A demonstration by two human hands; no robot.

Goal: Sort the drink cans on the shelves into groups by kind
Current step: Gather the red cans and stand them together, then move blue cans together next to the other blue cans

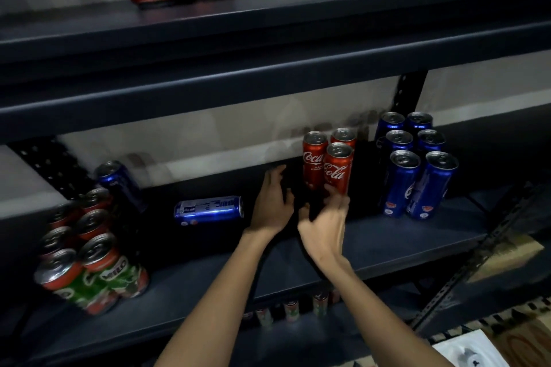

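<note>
I'm touching the front Coke can (338, 168) at frame center w/ my right hand (325, 228), fingers loosely spread; left hand (272, 202) hovering spread beside it.

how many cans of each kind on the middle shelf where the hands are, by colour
Red Coca-Cola cans: 3
Blue cans standing in the right group: 7 visible, perhaps more hidden
Blue cans elsewhere: 2, one lying down, one tilted at the left
Green and red Milo cans: 6 visible
Total: 18 visible
</note>
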